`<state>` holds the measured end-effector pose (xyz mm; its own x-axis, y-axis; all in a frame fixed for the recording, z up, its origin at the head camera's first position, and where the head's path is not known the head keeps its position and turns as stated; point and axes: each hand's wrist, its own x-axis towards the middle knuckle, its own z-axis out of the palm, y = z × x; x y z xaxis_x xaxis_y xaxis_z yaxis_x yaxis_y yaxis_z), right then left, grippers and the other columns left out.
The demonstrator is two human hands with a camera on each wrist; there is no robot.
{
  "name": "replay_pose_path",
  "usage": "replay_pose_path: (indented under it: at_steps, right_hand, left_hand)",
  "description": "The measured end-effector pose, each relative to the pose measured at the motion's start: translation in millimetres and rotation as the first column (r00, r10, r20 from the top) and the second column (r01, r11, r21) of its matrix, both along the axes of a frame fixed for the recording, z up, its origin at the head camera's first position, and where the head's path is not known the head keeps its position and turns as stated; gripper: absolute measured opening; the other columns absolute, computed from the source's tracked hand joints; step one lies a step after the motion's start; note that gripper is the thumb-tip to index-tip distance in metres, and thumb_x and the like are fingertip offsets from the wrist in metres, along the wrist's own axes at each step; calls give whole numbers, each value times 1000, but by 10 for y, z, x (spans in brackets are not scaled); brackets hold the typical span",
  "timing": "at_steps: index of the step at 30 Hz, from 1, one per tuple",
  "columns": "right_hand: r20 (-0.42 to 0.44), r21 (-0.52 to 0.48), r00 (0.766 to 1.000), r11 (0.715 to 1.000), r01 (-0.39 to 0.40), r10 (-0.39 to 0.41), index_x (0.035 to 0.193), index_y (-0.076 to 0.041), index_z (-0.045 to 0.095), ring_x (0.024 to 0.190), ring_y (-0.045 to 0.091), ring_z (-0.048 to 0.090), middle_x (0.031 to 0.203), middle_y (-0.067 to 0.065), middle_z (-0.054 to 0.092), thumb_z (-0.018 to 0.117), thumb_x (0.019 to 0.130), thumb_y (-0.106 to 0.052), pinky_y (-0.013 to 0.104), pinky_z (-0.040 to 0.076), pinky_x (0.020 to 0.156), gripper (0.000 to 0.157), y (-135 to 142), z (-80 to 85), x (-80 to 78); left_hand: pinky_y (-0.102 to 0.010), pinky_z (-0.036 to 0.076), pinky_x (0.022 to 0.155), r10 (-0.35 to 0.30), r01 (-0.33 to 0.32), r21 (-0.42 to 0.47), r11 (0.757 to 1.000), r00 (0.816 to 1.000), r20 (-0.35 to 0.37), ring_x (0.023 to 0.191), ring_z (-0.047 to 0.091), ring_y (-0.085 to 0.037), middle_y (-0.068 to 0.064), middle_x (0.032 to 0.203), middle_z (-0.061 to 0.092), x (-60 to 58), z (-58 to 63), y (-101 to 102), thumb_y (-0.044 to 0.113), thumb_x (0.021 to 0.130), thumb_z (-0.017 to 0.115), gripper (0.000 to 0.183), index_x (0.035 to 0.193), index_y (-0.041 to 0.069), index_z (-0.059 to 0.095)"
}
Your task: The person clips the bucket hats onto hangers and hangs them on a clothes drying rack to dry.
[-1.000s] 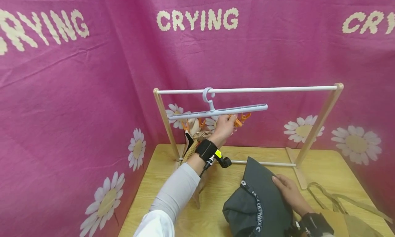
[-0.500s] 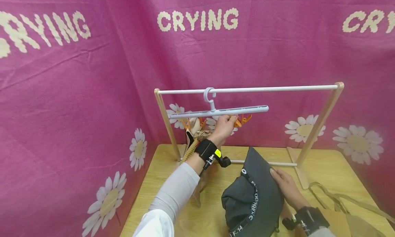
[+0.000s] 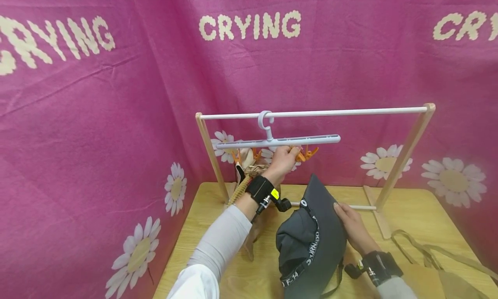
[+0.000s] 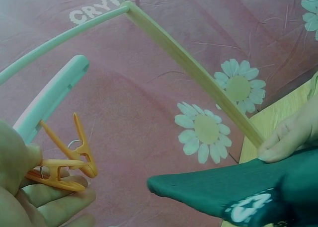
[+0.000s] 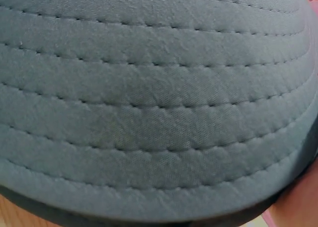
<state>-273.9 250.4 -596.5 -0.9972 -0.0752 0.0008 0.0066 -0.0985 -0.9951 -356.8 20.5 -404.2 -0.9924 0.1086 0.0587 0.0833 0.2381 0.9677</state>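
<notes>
My left hand (image 3: 282, 163) is at the underside of a pale blue hanger (image 3: 315, 139), pinching one of its orange clips (image 4: 54, 175) between thumb and fingers. Beside it another orange clip (image 4: 79, 150) dangles from the hanger with nothing in it. My right hand (image 3: 352, 225) grips a dark grey bucket hat (image 3: 324, 243) by its brim, thumb on the near face. The brim's upper tip points up, a little below the left hand. White lettering runs along the band inside the hat. Stitched brim fabric (image 5: 159, 108) fills most of the right wrist view.
The hanger hooks over the white bar (image 3: 342, 113) of a wooden rack. Left clips hold a beige item with a woven strip (image 3: 240, 191), partly behind my left arm. A tan piece with straps (image 3: 428, 251) lies on the table (image 3: 202, 230) at right. Pink cloth (image 3: 330, 74) surrounds everything.
My right hand has carried the hat up and to the left, bringing the brim tip nearer the clips. The left hand has stayed on its clip; the hanger's right end has dipped slightly.
</notes>
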Motion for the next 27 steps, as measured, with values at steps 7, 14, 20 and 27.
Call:
replay_pose_path:
  at_steps: [7, 14, 20, 27]
  right_hand:
    - [5, -80, 1000, 997, 7, -7, 98, -26, 70, 74, 6, 65, 84, -10, 67, 49, 113, -30, 26, 56, 66, 26, -174, 68, -78]
    - [12, -152, 1000, 988, 22, -21, 94, -26, 70, 71, 5, 64, 81, -9, 67, 50, 112, -30, 24, 55, 64, 27, -342, 107, -137]
    - [14, -167, 1000, 986, 5, -3, 96, -25, 70, 71, 6, 65, 81, -9, 68, 48, 113, -30, 24, 55, 64, 28, -386, 114, -184]
    - [27, -138, 1000, 990, 9, -5, 97, -26, 69, 73, 6, 65, 83, -9, 67, 49, 112, -33, 25, 55, 66, 26, -406, 166, -237]
  left_hand:
    - [-26, 30, 54, -32, 32, 7, 999, 999, -5, 56, 34, -11, 4, 63, 37, 2, 12, -44, 29, 111, 54, 41, 82, 2, 60]
    - [-24, 31, 54, -35, 35, -11, 999, 999, 11, 60, 38, -9, 4, 71, 48, 14, 17, -88, 30, 110, 55, 38, 88, 1, 68]
    - [-25, 28, 54, -43, 44, -31, 999, 998, 40, 58, 35, -9, 5, 66, 42, 16, 30, -119, 34, 109, 58, 44, 84, -1, 66]
    - [-23, 48, 68, -86, 85, 23, 996, 994, 71, 73, 55, -8, 2, 81, 59, -28, 40, -151, 29, 108, 60, 40, 91, -4, 72]
